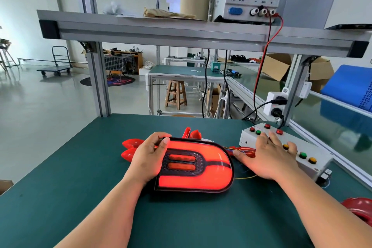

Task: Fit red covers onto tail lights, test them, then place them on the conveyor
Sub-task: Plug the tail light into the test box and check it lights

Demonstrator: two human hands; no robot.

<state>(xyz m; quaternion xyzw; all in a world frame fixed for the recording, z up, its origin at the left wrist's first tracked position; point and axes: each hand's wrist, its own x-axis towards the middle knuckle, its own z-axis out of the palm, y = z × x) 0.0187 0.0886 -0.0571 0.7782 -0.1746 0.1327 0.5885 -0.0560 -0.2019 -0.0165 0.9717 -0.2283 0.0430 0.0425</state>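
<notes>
While the tail light [196, 169] glows red:
Left hand [149, 157]: fingers curled round its left end.
Right hand [267, 159]: fingers spread (flat) over the button box [320, 167].

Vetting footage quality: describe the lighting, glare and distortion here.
Head view: bright, even light, soft shadows; the lit tail light glows red, tinting the left hand gripping it; wide-angle lens tilts the shelf beam and leans its post; no motion blur.

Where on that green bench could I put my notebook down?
Bare mat lies left of the left hand, out to the bench edge, and in front of the lit tail light, between the forearms. It is crowded behind the light, with loose red covers, and rightward: wires, right hand, button box.
</notes>
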